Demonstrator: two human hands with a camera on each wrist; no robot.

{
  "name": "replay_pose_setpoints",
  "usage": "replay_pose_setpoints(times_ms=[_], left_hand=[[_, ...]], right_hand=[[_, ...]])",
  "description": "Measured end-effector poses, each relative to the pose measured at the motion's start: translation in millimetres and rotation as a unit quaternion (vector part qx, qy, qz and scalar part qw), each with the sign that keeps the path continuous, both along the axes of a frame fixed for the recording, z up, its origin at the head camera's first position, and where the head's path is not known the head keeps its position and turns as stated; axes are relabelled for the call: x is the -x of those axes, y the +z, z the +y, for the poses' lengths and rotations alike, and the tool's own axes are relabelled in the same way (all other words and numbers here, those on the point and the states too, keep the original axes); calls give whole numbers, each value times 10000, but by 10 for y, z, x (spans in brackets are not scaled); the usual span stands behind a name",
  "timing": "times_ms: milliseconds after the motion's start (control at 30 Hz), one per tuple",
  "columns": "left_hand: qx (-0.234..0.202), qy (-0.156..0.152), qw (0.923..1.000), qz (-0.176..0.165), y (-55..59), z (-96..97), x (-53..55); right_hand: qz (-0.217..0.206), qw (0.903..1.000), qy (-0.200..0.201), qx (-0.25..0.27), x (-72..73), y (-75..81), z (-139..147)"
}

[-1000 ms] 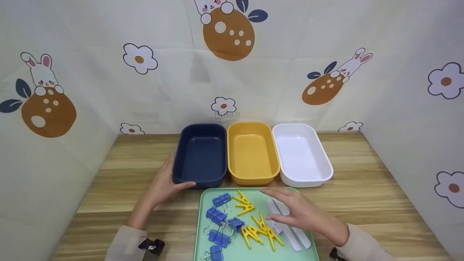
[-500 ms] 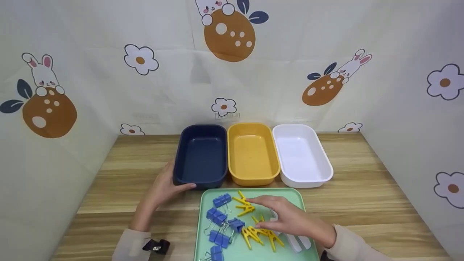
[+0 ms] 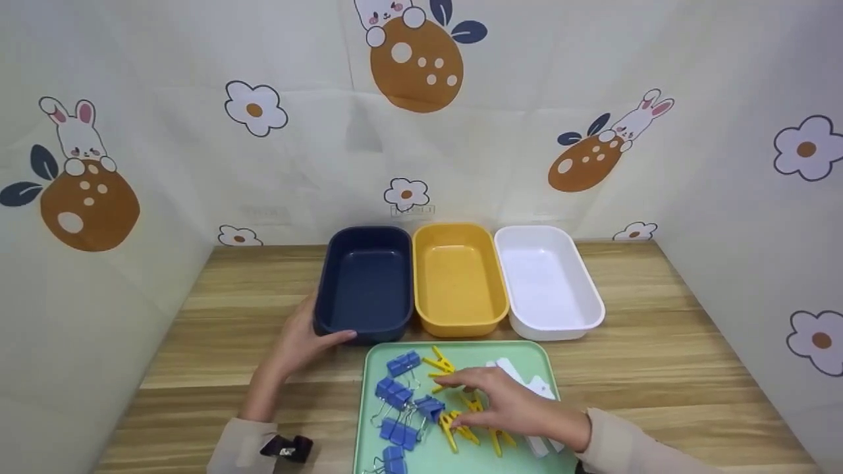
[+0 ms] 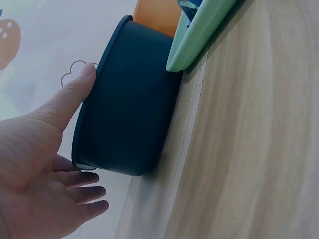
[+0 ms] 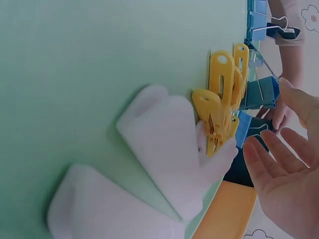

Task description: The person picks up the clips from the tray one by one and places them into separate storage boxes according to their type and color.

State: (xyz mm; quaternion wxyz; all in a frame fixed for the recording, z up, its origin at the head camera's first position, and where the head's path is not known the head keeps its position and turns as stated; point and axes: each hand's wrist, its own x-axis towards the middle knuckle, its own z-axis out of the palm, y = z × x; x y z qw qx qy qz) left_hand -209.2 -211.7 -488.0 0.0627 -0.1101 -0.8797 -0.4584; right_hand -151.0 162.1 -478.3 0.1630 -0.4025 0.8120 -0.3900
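Observation:
My left hand [image 3: 299, 341] is at the near left corner of the navy bin [image 3: 366, 283]. In the left wrist view its thumb rests at the rim, and the other fingers stretch straight beside the bin [image 4: 132, 99]. Over the mint-green tray [image 3: 435, 459] hovers my right hand [image 3: 507, 405], thumb and fingers apart, holding nothing. Below it lie several yellow clothespins [image 3: 449, 434], partly covered by the hand. Several blue binder clips [image 3: 398, 432] are on the tray's left side. Long white plastic pieces [image 5: 162, 144] lie on the right side, partly hidden by the hand in the head view.
A yellow bin [image 3: 458, 283] and a white bin [image 3: 550, 283] stand in a row right of the navy one, just behind the tray. All sit on a wood-grain table [image 3: 665, 368]. A printed cloth [image 3: 316, 158] encloses the back and sides.
My right hand has moved left and toward me, from beside the white pieces to over the clothespins. The left hand stays at the navy bin.

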Motion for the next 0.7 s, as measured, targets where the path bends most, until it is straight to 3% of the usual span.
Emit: replay_pose_setpoints(times_ms=[67, 167, 233, 300, 467, 567, 700], left_hand=[[-136, 17, 9998, -108, -6, -2, 3], [-270, 47, 9992, -280, -9, -1, 4], [-289, 73, 9989, -357, -6, 0, -4], [-298, 85, 9987, -405, -4, 3, -5], [-363, 85, 9984, -423, -16, 4, 12], [-393, 108, 9981, -455, -23, 5, 19], [-434, 119, 9978, -493, -27, 6, 15]], right_hand=[[-93, 9999, 6, 46, 15, -11, -14], [19, 9996, 109, 250, 96, -182, -9], [-126, 9993, 34, 338, 105, -205, -24], [-221, 9984, 1, 520, 173, -379, -14], [-797, 9945, -213, 642, 160, -301, -77], [-1045, 9924, -392, 520, 72, -87, -156], [-1134, 9911, -457, 520, 47, -80, -211]])
